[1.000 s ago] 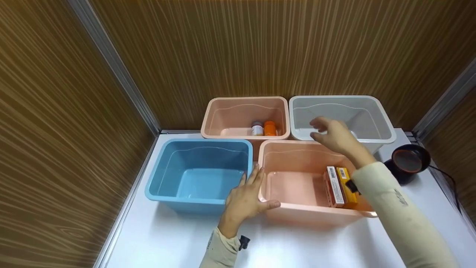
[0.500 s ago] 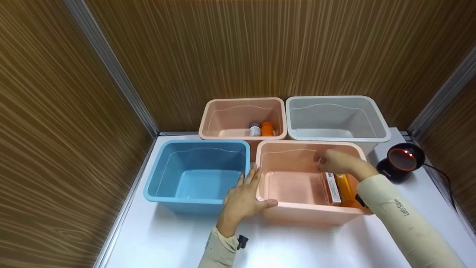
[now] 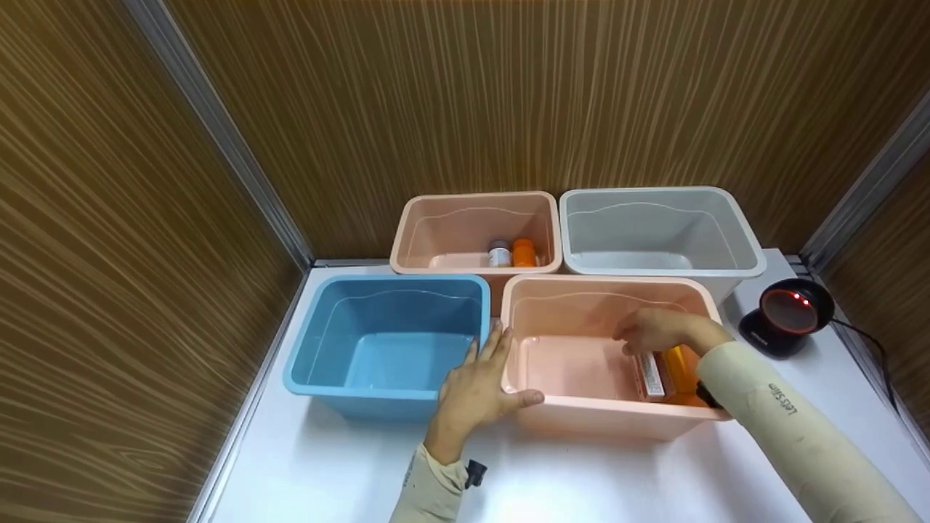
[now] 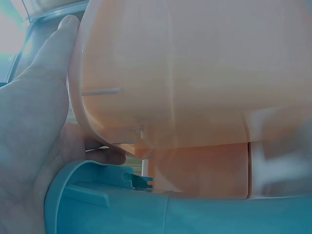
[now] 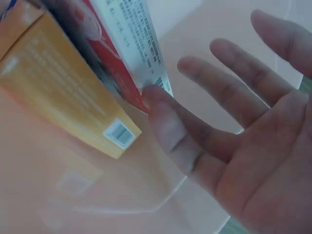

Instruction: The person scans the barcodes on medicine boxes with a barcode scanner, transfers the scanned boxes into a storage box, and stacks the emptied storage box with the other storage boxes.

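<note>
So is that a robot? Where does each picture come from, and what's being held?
No robot here, just a person. The wide view comes from a camera on their head, looking down; the other two come from a camera on each wrist. On the white table are a blue tub, a grey tub, two pink tubs and a black scanner. The back pink tub has a white bottle and an orange bottle inside. The left hand rests against the front pink tub. In that tub, the right hand reaches to a red-and-white box beside a yellow box; I can't tell whether it's pinched.
</note>
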Available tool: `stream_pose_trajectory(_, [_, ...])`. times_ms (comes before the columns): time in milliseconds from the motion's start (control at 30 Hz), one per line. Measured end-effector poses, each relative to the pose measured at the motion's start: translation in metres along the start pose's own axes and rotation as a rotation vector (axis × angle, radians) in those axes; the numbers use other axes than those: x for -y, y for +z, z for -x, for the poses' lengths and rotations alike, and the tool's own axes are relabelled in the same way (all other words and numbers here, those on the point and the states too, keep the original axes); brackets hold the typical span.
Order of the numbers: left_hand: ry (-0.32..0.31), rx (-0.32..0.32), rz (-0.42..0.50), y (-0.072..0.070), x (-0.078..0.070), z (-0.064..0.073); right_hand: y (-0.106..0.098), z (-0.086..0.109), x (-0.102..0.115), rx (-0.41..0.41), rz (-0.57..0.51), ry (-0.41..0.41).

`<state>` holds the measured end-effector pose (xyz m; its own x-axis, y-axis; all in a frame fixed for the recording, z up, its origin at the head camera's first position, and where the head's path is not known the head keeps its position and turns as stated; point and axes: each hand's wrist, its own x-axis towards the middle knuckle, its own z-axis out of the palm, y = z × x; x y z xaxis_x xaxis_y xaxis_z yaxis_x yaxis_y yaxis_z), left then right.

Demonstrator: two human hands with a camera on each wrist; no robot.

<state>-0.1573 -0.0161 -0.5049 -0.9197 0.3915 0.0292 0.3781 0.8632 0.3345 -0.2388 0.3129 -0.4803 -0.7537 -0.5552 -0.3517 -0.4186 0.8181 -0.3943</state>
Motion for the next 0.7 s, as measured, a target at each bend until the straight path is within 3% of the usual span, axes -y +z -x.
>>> stream_pose_trajectory(133, [-0.007,0.007,0.006,0.000,0.000,0.000,-0.001,0.003,-0.005,-0.001,-0.069,0.021])
stream_pose_trajectory(300, [-0.016,0.012,0.010,0.000,-0.001,0.000,0.001,0.002,-0.005,0.077,-0.161,0.029])
stream_pose_trajectory(467, [-0.019,0.020,0.025,-0.001,-0.002,-0.001,0.006,-0.001,0.003,0.218,-0.115,0.081])
stream_pose_trajectory(567, [-0.007,0.006,0.015,0.000,0.000,-0.001,0.007,-0.003,0.008,0.308,-0.143,0.147])
stream_pose_trajectory(700, [0.031,-0.033,-0.010,0.001,0.002,-0.001,0.004,-0.003,0.012,0.309,-0.163,0.155])
